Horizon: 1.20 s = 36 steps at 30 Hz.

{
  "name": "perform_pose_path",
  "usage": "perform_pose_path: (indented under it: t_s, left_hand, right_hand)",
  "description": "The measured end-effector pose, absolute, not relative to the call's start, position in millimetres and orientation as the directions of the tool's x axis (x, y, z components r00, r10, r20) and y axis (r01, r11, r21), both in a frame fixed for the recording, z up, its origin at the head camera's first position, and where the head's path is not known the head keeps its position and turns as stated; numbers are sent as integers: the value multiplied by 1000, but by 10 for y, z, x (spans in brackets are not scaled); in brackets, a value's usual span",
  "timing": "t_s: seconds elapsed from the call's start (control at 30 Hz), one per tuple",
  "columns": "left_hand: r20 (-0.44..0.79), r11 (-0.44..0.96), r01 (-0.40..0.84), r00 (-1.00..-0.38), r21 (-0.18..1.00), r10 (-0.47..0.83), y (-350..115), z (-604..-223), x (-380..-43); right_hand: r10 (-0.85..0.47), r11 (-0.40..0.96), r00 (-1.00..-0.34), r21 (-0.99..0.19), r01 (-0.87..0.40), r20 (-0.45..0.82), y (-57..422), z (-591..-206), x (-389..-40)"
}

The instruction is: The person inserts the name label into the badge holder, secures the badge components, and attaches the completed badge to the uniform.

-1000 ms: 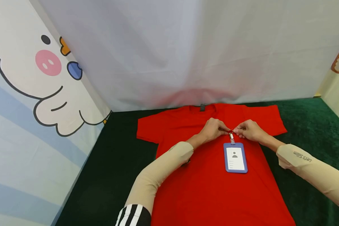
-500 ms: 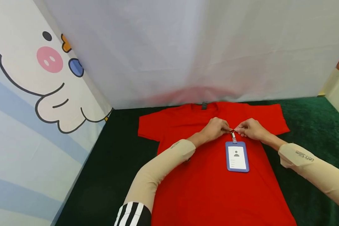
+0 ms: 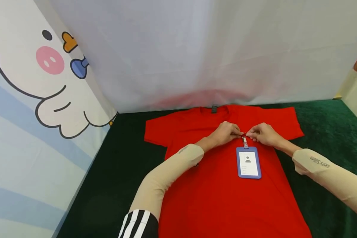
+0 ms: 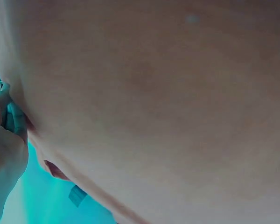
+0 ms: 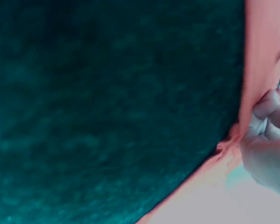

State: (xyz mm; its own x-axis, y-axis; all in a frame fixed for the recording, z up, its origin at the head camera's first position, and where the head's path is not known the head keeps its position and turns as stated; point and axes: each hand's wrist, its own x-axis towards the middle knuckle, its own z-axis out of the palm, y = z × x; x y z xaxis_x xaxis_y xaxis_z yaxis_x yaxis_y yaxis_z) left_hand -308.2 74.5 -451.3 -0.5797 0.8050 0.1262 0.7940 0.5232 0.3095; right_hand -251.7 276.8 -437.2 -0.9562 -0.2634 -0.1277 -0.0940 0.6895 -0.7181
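A red T-shirt (image 3: 214, 191) lies spread flat, and an ID badge (image 3: 249, 162) in a blue-purple holder rests on its chest, right of centre. From the holder's top a short strap leads up to a metal badge clip (image 3: 245, 142). My left hand (image 3: 226, 133) pinches at the clip's upper end from the left. Opposite it, my right hand (image 3: 264, 135) pinches at the same spot, fingertips almost meeting. Some shirt cloth may be between the fingers; I cannot tell. Both wrist views catch the hands only at the edge: left hand (image 4: 7, 154), right hand (image 5: 270, 140).
Dark green cloth (image 3: 324, 129) covers the table under the shirt. A pale curtain (image 3: 178, 56) hangs behind the shirt's collar. On the left stands a panel (image 3: 15, 158) with cartoon drawings. Beige sleeves (image 3: 160, 178) cover both forearms.
The whole head view shifts slightly. Both hands stay at the badge clip with only tiny finger movements, and the badge keeps its place on the shirt.
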Motion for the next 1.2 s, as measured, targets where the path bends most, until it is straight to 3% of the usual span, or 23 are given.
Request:
perform_pose_path:
  t_s: [0.3,0.7,1.03,1.2]
  left_hand:
    - [127,554,656,-696,512,706,731,-4546,-3087]
    - [114,561,618,-721,550,683,787,-4570,-3039]
    - [157,578,785,-614,224,774,804,-4529,-2976]
    - [153,552,823,-567,132,809,806,-4489,-2978]
  right_hand:
    - [-228,667,-940,-744,39,-254,2762,-4293,-2578]
    - [-170,628,-944,-770,116,-282,2784,-4314,-2568]
    - [-201,608,-948,-790,79,-249,2790,-4312,-2581]
    - [-203,595,-945,-799,90,-258,2795,-4287,-2596]
